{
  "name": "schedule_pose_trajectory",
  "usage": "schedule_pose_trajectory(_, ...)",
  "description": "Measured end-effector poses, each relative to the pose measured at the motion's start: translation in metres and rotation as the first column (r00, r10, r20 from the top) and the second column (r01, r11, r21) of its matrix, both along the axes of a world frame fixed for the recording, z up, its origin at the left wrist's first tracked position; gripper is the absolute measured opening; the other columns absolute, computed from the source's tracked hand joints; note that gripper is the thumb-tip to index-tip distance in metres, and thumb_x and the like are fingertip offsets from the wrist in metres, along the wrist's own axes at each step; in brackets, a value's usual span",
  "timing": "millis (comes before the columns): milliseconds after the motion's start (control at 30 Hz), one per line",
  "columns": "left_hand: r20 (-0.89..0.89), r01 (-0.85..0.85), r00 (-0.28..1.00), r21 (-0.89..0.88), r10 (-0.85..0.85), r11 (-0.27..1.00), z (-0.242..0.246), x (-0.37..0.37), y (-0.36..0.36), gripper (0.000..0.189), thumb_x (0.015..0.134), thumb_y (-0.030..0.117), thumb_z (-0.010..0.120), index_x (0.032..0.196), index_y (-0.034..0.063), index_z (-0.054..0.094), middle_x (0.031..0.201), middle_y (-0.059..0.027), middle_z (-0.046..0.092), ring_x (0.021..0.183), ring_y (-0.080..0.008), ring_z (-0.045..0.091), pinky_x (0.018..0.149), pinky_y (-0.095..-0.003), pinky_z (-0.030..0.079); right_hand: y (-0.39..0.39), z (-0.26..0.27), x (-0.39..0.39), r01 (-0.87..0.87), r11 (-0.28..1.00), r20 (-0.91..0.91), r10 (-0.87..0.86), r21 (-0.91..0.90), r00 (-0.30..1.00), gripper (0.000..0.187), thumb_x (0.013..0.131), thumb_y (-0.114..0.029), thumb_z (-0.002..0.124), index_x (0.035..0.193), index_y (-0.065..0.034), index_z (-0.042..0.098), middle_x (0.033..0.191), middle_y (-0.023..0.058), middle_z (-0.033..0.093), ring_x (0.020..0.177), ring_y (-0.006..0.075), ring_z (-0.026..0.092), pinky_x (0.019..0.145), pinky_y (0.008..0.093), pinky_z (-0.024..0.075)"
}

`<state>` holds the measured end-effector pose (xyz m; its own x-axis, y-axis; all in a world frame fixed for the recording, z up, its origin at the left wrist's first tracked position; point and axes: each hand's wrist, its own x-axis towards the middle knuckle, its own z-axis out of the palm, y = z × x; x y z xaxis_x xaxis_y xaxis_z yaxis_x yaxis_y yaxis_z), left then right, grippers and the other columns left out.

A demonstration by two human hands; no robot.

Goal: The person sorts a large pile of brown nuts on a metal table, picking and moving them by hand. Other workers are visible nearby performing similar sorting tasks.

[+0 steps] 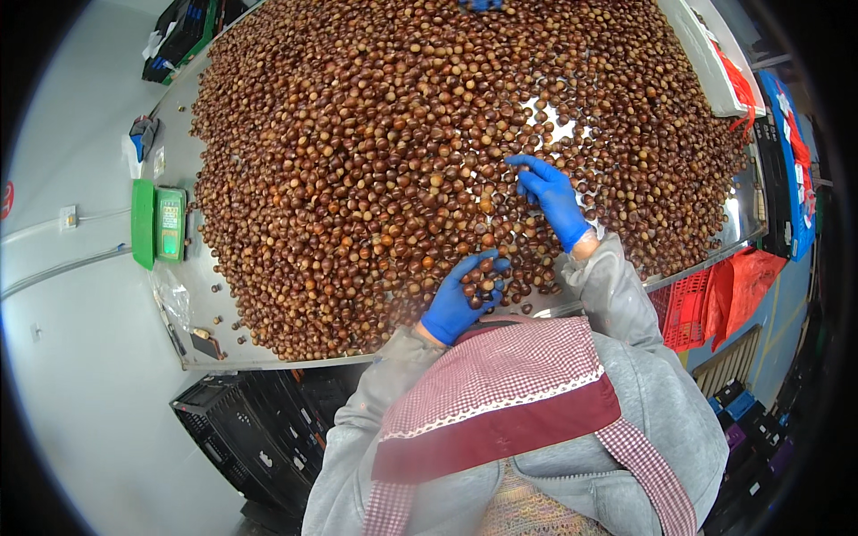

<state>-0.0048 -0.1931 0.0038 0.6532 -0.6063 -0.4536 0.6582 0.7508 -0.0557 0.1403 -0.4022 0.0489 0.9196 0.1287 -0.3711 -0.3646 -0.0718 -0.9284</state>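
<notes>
A broad heap of glossy brown chestnuts (322, 174) covers most of a metal table (231, 345). My left hand (452, 305), in a blue glove, is turned palm up near the front edge. Several chestnuts lie in its palm, with the fingers curled around them. Farther forward and to the right, my right hand (551, 201), also gloved in blue, hovers at a thinner part of the heap. Its index finger points left and the other fingers bend beneath; whether a chestnut is pinched there I cannot tell.
A green scale (170, 224) with a lit display stands at the left edge. Black crates (251, 429) are stacked below. A white foam box (710, 74) sits at the far right, above a red basket (684, 311). Another person's blue glove (480, 4) shows at the top.
</notes>
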Motion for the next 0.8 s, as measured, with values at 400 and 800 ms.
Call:
schedule_pose_trajectory(400,0.052,-0.044,0.998,0.082,0.039,0.996,-0.002,-0.007,0.007,0.044,0.109,0.03,0.039,0.142,0.0039,0.05,0.13,-0.0133,0.064,0.099,-0.0231,0.064,0.085,-0.037,0.056,-0.054,-0.007,-0.098,-0.013,0.524,0.281,0.477,-0.852,0.833,0.125,0.061,-0.054,0.09,0.158,-0.0054,0.028,0.163,0.0197,0.026,0.15,0.0441,0.021,0.12,0.0574,0.0221)
schedule_pose_trajectory(800,-0.036,-0.091,0.995,-0.035,0.09,0.995,-0.005,-0.002,0.014,0.042,0.107,0.031,0.045,0.139,0.0067,0.054,0.129,-0.0117,0.064,0.099,-0.0221,0.062,0.087,-0.035,0.053,-0.053,-0.046,-0.15,-0.106,0.516,0.177,0.469,-0.85,0.865,0.116,0.064,-0.059,0.086,0.157,-0.0149,0.033,0.162,0.0228,0.023,0.148,0.049,0.021,0.118,0.0607,0.0211)
